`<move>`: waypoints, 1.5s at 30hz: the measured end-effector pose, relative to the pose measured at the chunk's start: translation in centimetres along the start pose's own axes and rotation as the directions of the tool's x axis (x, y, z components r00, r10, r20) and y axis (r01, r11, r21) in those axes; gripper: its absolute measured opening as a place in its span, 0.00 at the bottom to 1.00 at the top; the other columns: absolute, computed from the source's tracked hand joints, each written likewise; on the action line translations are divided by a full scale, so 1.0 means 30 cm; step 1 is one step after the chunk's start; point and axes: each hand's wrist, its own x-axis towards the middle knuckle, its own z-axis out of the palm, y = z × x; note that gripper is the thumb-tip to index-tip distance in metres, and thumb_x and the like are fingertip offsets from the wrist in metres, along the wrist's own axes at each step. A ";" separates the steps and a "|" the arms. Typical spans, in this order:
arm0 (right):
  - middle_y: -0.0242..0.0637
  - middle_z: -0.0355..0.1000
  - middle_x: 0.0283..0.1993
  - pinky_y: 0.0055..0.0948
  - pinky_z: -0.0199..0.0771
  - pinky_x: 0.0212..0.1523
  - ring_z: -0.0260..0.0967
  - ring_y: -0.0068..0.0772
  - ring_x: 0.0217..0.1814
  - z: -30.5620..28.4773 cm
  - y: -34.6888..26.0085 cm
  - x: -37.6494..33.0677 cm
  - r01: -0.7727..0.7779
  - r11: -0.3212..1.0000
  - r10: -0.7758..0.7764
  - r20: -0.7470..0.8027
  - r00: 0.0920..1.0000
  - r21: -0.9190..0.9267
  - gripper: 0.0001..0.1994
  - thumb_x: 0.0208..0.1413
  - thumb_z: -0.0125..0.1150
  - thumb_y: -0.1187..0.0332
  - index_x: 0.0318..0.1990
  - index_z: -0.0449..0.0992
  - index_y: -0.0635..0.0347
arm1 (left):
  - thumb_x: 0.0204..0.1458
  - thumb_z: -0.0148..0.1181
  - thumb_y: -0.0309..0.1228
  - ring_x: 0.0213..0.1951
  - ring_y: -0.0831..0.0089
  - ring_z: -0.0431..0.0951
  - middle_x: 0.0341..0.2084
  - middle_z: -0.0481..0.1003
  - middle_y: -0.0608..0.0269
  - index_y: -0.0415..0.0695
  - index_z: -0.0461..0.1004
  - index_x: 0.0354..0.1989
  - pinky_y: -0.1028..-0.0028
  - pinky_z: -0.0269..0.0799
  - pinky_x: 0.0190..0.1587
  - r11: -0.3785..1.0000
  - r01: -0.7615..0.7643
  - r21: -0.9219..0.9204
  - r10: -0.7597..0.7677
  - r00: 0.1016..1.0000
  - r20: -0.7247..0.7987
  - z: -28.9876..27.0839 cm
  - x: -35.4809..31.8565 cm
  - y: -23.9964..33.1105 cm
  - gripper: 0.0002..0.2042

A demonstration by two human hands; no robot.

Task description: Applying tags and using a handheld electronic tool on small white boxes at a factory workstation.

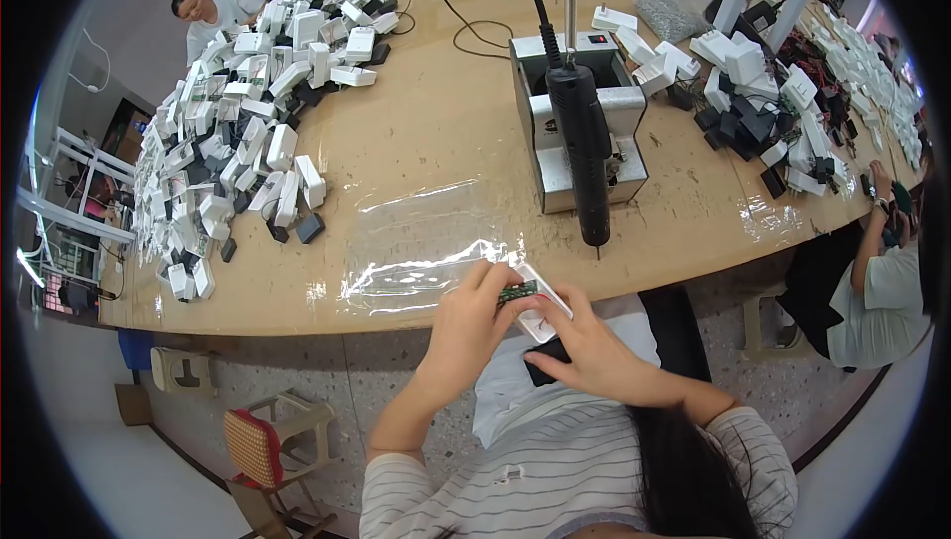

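My left hand (pixel 474 313) pinching a small green circuit board (pixel 517 292), my right hand (pixel 584 346) gripping a white plastic casing (pixel 541 303), both at the counter (pixel 426 143) edge, hanging electric screwdriver (pixel 582 148) just beyond.

Both forearms rise from the lower edge and meet in front of the chest. The left hand (pixel 466 326) is raised with its back to the camera, fingers curled forward and its fingertips pinched together just beside the right hand's. The right hand (pixel 584 346) lies lower and to the right, palm turned inward, thumb and fingers closed in a grip. Striped sleeves cover the upper arms; the wrists are bare.
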 end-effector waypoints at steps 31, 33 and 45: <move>0.52 0.58 0.70 0.46 0.68 0.63 0.63 0.58 0.67 -0.023 0.131 0.109 0.170 0.981 -0.176 -0.061 0.983 -0.094 0.34 0.38 0.84 0.61 0.50 0.67 0.62 | 0.47 0.72 0.22 0.26 0.69 0.77 0.33 0.74 0.59 0.39 0.79 0.41 0.72 0.74 0.29 0.998 0.063 0.007 -0.062 0.995 -0.073 0.085 -0.015 -0.026 0.12; 0.53 0.57 0.71 0.44 0.68 0.64 0.63 0.57 0.67 -0.004 0.150 0.101 0.128 0.992 -0.125 -0.100 0.987 0.021 0.36 0.37 0.85 0.63 0.51 0.65 0.61 | 0.47 0.72 0.23 0.27 0.67 0.78 0.33 0.75 0.58 0.39 0.80 0.40 0.71 0.74 0.29 0.999 0.054 -0.004 -0.054 0.996 -0.069 0.093 -0.005 -0.024 0.12; 0.51 0.63 0.65 0.42 0.66 0.61 0.65 0.51 0.63 -0.117 0.156 0.107 0.313 0.910 -0.394 -0.336 0.855 -0.270 0.31 0.51 0.75 0.60 0.59 0.66 0.60 | 0.57 0.65 0.35 0.27 0.60 0.81 0.37 0.76 0.69 0.49 0.79 0.41 0.61 0.72 0.25 0.959 -0.054 0.278 0.049 0.998 0.026 0.105 0.016 -0.055 0.07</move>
